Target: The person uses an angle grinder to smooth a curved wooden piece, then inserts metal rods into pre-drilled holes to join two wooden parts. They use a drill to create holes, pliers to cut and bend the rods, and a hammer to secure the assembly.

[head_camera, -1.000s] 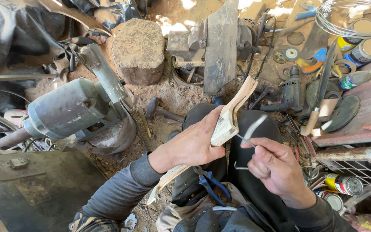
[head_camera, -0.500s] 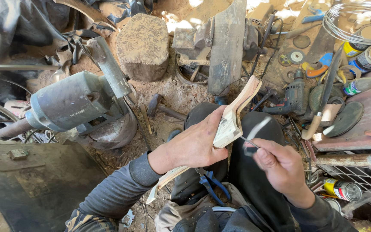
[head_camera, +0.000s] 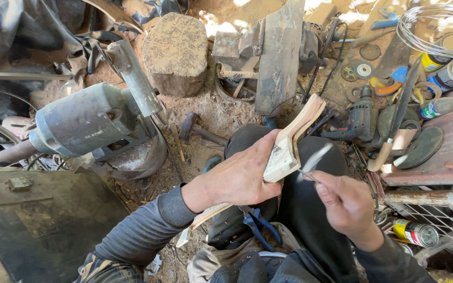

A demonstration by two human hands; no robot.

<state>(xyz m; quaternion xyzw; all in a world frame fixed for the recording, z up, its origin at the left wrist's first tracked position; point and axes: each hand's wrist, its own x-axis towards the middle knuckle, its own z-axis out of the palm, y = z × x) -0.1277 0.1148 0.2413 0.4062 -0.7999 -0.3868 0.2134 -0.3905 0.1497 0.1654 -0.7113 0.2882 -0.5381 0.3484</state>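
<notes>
Head view: left hand (head_camera: pixel 242 178) wraps its fingers around a curved wood piece (head_camera: pixel 289 147), holding it above the lap. Right hand (head_camera: pixel 344 202) pinches a thin blade (head_camera: pixel 315 157), blurred, its tip just beside the wood's edge. Blue pliers (head_camera: pixel 258 222) lie on the lap below; a grey motor (head_camera: pixel 87 123) sits left.

Two round cans (head_camera: pixel 449 65) far right, tan lids, yellow and dark labels. Green-label bottle (head_camera: pixel 440 107) lying just below them. Yellow-red spray can (head_camera: pixel 414 231) near right, lying by wire mesh.
</notes>
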